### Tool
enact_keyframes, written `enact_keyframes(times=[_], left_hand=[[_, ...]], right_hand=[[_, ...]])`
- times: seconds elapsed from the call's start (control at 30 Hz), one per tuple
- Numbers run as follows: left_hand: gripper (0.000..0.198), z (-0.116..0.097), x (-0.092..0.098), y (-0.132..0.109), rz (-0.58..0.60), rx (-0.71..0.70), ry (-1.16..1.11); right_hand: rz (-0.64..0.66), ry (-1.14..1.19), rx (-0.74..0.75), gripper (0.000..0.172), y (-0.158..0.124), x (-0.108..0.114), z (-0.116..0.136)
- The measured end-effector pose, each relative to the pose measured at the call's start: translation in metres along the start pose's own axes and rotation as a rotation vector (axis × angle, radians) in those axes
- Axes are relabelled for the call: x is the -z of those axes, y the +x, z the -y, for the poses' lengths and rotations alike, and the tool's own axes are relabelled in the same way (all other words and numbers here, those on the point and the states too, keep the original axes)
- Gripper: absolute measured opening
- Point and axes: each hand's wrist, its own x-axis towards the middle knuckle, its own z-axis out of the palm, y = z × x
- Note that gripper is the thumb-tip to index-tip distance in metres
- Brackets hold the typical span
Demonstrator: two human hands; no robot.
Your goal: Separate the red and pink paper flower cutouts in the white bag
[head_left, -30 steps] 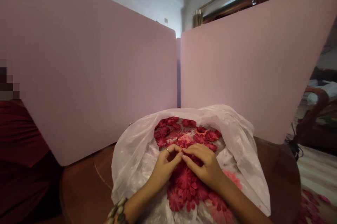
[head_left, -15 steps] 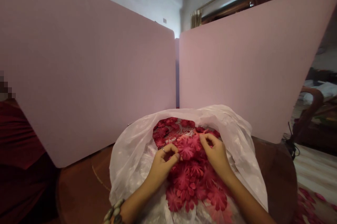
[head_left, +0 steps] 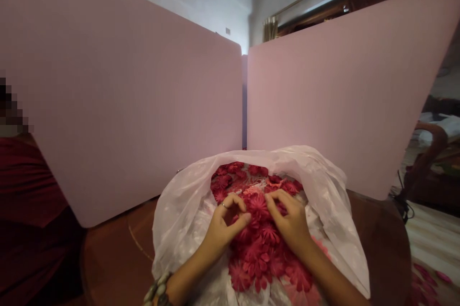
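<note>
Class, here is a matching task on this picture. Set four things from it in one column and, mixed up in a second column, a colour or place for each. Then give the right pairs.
Column 1
1. flowers
2. plastic bag
3. bead bracelet
4. boards

Column 2
A. pink, upright behind the bag
B. on the wrist of the left hand
C. red, heaped inside the bag
D. white, open on the wooden table

Pairs: 1-C, 2-D, 3-B, 4-A
</note>
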Motion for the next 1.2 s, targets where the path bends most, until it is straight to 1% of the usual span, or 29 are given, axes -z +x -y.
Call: enact_keyframes(times=[0.07,0.13,0.2,0.33,0.43,0.73,0.9,1.07,1.2], left_hand=[[0.017,0.000,-0.002,-0.001,0.021,0.049,0.046],[0.018,0.000,-0.002,-0.001,0.035,0.072,0.066],[0.018,0.001,-0.001,-0.001,0.031,0.080,0.079],[0.019,0.005,0.001,0.001,0.013,0.083,0.098],[0.021,0.006,0.001,0.001,-0.005,0.078,0.098],[0.020,0.006,0.001,0.002,-0.005,0.065,0.078],[0.021,0.006,0.003,0.002,0.005,0.065,0.057],[0.024,0.008,0.004,0.002,-0.003,0.059,0.058],[0.025,0.008,0.004,0.003,0.005,0.058,0.031]], right_hand=[[0.085,0.042,0.055,0.023,-0.006,-0.005,0.005],[0.155,0.109,0.048,0.024,-0.009,-0.008,0.008],[0.188,0.154,0.025,0.027,-0.011,-0.009,0.010],[0.193,0.175,0.059,0.037,-0.010,-0.007,0.010],[0.189,0.180,0.084,0.039,-0.009,-0.006,0.011],[0.216,0.220,0.056,0.038,-0.009,-0.005,0.012],[0.212,0.260,0.050,0.035,-0.008,-0.004,0.013],[0.235,0.255,0.056,0.039,-0.008,-0.004,0.015],[0.239,0.272,0.065,0.036,-0.008,-0.003,0.016]])
